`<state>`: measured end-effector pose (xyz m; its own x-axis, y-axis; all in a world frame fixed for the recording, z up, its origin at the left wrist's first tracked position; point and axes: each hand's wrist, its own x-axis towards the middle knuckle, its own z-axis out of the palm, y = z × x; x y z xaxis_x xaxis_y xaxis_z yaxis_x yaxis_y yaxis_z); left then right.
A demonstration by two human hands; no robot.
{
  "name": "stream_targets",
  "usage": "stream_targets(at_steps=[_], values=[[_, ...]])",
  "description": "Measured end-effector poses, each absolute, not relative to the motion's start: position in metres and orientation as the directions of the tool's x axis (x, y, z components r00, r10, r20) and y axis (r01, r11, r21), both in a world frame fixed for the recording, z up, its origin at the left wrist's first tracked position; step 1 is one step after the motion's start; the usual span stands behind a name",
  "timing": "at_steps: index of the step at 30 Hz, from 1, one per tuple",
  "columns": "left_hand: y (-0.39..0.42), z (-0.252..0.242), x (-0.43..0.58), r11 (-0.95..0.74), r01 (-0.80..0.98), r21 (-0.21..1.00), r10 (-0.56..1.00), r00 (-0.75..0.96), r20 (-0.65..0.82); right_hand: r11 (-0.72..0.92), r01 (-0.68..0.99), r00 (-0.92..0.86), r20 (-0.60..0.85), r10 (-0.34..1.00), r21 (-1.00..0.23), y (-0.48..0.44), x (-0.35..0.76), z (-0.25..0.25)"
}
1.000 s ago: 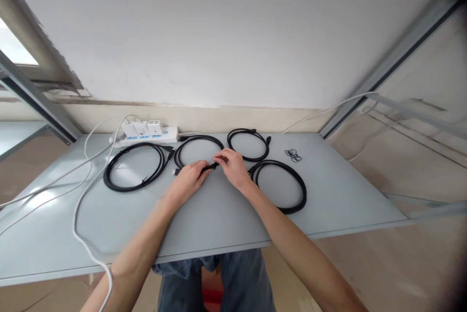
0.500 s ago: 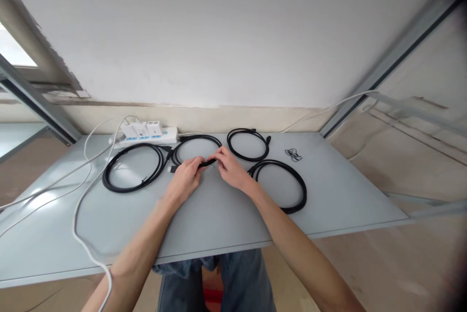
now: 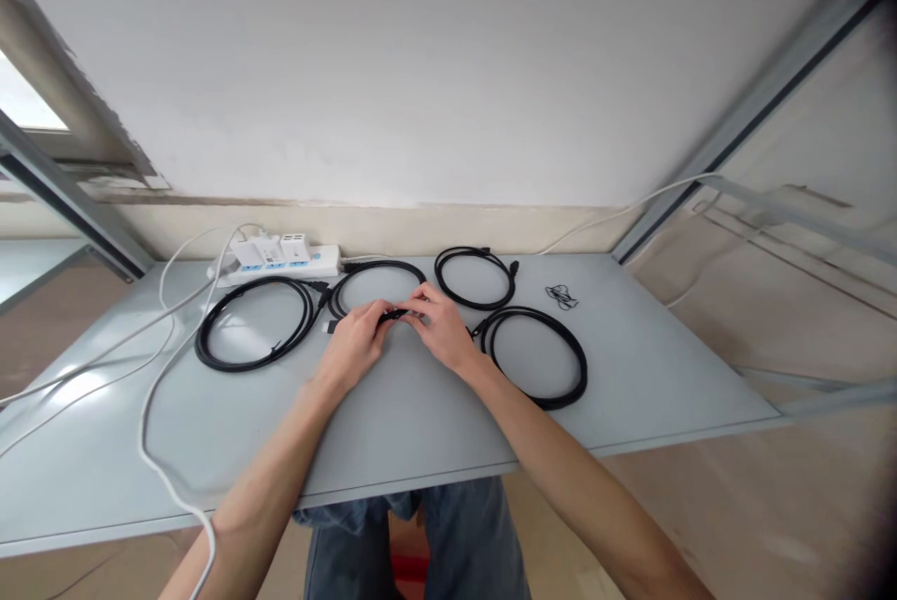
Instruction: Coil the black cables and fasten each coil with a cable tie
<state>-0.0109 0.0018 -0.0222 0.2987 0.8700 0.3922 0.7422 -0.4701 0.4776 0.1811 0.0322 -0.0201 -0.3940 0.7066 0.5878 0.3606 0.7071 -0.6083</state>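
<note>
Both hands meet at the near side of a coiled black cable (image 3: pixel 384 264) in the middle of the grey table (image 3: pixel 413 413). My left hand (image 3: pixel 357 338) is closed around the near strands, and the cable's plug (image 3: pixel 332 326) sticks out to its left. From the other side, my right hand (image 3: pixel 439 324) pinches the same bundle, its fingertips close to the left ones. What lies between the fingertips is partly hidden; a tie there cannot be made out. To the left rests another coiled black cable (image 3: pixel 210 338) with its plug at the upper right.
Two more coiled black cables, one behind (image 3: pixel 476 306) and one nearer (image 3: pixel 581 366), lie on the right. Beyond them is a small heap of thin black ties (image 3: pixel 562 297). A white power strip (image 3: pixel 326 259) stands by the wall. A white cord (image 3: pixel 145 422) crosses the left side.
My right hand has shifted slightly, bringing its fingers and thumb closer to my left fingertips on the cable. My left hand keeps its hold, and the other coils stay put.
</note>
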Motion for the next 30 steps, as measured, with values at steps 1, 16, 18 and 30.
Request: stream_targets(at_steps=[1,16,18,30], values=[[0.002,-0.023,-0.011,-0.467,0.745,0.476,0.873,0.302,0.384,0.718,0.362,-0.388,0.604,0.696,-0.594,0.032,0.181,-0.02],[-0.001,-0.019,-0.01,-0.44,0.831,0.339,0.892,0.361,0.272,0.803,0.346,-0.472,0.65,0.596,-0.485,0.029,0.175,-0.029],[0.0,-0.021,-0.01,-0.429,0.842,0.327,0.898,0.357,0.259,0.804,0.337,-0.474,0.65,0.594,-0.49,0.029,0.175,-0.029],[0.0,-0.019,-0.012,-0.452,0.806,0.381,0.883,0.345,0.319,0.791,0.311,-0.478,0.633,0.609,-0.527,0.027,0.176,-0.017]])
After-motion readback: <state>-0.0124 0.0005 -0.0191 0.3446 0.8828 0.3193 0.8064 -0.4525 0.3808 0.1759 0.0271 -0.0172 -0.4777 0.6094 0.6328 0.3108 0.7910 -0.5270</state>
